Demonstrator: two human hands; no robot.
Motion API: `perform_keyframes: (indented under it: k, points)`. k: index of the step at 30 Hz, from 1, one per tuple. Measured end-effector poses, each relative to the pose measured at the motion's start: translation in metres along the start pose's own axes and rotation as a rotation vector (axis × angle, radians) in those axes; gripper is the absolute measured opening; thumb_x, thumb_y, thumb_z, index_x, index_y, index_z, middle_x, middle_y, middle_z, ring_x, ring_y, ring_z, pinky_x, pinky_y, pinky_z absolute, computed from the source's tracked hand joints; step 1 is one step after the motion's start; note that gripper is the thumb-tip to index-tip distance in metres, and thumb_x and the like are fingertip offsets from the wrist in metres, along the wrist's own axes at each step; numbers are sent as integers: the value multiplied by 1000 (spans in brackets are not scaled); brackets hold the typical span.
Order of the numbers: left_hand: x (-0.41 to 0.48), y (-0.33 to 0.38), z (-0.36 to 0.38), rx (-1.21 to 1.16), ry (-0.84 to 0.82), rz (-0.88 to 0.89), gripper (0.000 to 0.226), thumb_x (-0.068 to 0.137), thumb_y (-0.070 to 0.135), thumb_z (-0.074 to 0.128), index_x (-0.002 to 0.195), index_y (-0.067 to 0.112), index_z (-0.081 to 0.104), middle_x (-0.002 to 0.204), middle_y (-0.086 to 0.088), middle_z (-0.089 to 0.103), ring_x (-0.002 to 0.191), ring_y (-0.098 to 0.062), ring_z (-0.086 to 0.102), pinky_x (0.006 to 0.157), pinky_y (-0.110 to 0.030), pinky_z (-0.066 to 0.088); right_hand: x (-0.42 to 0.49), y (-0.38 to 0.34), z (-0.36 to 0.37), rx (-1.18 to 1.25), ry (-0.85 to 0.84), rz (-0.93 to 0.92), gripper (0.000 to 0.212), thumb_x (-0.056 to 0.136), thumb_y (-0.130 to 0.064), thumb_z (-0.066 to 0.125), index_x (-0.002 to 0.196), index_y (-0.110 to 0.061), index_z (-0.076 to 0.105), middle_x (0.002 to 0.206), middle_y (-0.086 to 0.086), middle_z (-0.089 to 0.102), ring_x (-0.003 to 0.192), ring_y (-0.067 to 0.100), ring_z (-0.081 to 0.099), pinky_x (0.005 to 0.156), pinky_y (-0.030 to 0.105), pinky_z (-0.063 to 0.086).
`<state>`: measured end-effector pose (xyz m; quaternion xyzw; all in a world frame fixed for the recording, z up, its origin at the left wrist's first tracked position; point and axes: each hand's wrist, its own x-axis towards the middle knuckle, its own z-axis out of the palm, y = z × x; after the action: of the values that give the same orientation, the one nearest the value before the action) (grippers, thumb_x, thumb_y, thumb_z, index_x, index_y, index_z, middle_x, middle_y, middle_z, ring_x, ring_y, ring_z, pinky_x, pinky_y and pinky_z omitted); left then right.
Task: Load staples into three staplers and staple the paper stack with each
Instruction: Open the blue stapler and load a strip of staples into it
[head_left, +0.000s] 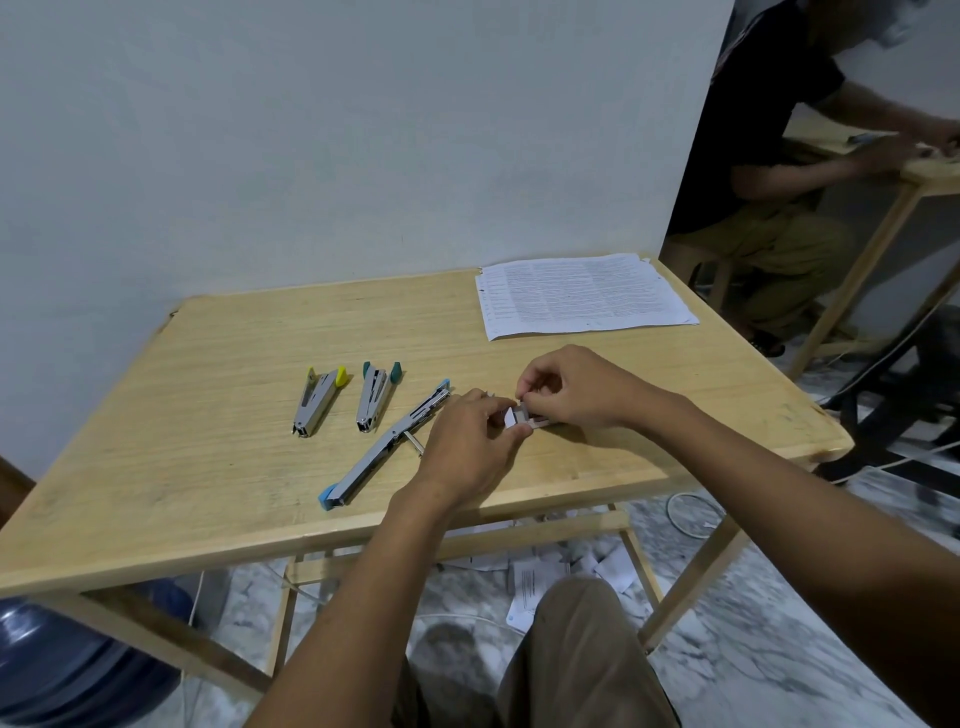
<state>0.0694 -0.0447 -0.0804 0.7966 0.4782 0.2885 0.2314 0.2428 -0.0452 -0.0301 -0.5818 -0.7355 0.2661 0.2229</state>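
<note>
Our left grip (467, 436) and right grip (571, 389) pinch one white box (515, 417); three staplers: yellow stapler (317, 402), teal stapler (375, 397), blue stapler (384, 447) splayed.

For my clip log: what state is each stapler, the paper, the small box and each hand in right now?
yellow stapler: on the table, arms spread, untouched.
green stapler: on the table, arms spread, untouched.
blue stapler: swung fully open, lying flat.
paper stack: flat at the far right corner, untouched.
staple box: held between both hands.
left hand: pinches the box.
right hand: pinches the box.
</note>
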Motion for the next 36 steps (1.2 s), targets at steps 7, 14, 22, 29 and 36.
perform_keyframes:
  k: [7,14,22,29,36]
  points:
    - [-1,1,-1,6,-6,-5,42,92,39,63,127,17,63,91,2,56,96,-18,49,84,-36,45,-5,5,0,121,137,17,10,93,-17,61,90,-21,69,78,-3,64,69,7,56,65,21,46]
    - [-1,6,-5,19,-57,-34,43,92,38,62,128,15,62,94,1,56,97,-19,51,86,-37,47,-12,8,4,338,280,101,10,93,-15,61,91,-14,71,93,1,73,85,13,67,70,28,56]
    - [-10,8,-43,-40,86,-63,46,91,40,62,134,24,55,102,5,56,100,-10,51,82,-27,43,-13,-7,10,706,297,118,13,92,1,59,86,-9,64,87,16,70,67,14,63,76,30,57]
    - [-7,-9,-71,414,15,-366,37,89,41,63,109,10,67,103,-6,66,91,-24,65,68,-32,50,-7,-14,27,815,249,166,15,93,3,59,86,-6,69,88,19,70,69,19,65,75,32,56]
    - [5,-19,-71,492,-61,-415,18,88,24,61,86,8,70,77,-5,65,66,-22,64,48,-23,39,-6,-26,36,932,263,160,10,93,-1,63,93,-7,71,89,13,73,73,15,68,68,21,56]
